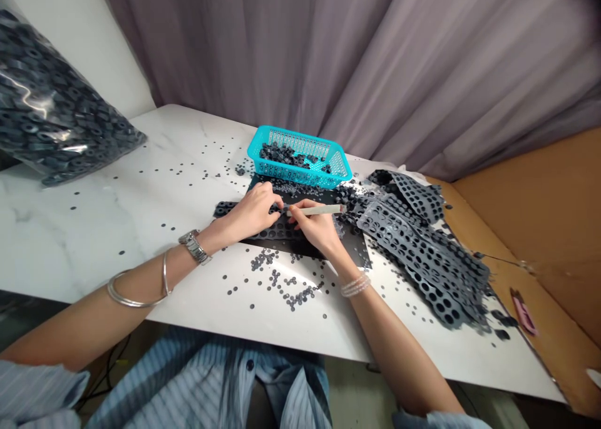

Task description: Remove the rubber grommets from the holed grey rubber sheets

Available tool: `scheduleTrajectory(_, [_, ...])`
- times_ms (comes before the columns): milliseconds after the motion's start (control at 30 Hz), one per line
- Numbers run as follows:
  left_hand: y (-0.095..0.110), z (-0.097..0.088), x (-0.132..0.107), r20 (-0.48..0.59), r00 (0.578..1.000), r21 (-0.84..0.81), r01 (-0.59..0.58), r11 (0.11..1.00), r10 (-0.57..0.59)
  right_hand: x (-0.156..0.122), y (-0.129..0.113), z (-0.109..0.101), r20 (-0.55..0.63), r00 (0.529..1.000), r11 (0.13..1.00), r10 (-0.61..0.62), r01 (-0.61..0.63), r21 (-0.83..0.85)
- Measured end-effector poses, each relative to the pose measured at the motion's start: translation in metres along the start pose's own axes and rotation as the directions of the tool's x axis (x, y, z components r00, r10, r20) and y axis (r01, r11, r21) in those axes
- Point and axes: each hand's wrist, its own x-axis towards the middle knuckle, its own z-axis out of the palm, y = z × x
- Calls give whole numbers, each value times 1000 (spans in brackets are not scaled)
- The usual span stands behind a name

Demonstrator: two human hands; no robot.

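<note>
My left hand (253, 211) is closed at the edge of a dark grey rubber strip with round holes (277, 230), its fingertips pinching in near the tool tip. The strip lies on a black mat (354, 252). In my right hand (315, 227) is a slim whitish pen-like tool (323, 210), gripped like a pencil with its tip pointing left toward my left fingers. Just behind the hands stands a turquoise plastic basket (300, 177) with black rubber pieces inside. Small dark discs (300, 296) are scattered in front of the mat.
Punched rubber sheets (413, 241) are heaped on the right of the white table (154, 228). A clear bag of black rubber pieces (61, 113) stands at the left. A pink-handled cutter (523, 313) lies on the cardboard (549, 329) at the right.
</note>
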Motion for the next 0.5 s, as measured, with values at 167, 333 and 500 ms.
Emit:
scheduleTrajectory(167, [1, 3, 3, 25, 999, 72, -36, 997, 34, -2, -8, 1, -5, 1000, 997, -11, 10, -80])
scheduleTrajectory(333, [3, 10, 2, 24, 998, 50, -61, 997, 60, -5, -23, 4, -1, 998, 976, -63, 62, -207])
scheduleTrajectory(500, [8, -10, 2, 49, 999, -179, -8, 984, 17, -5, -24, 5, -20, 998, 968, -63, 56, -244])
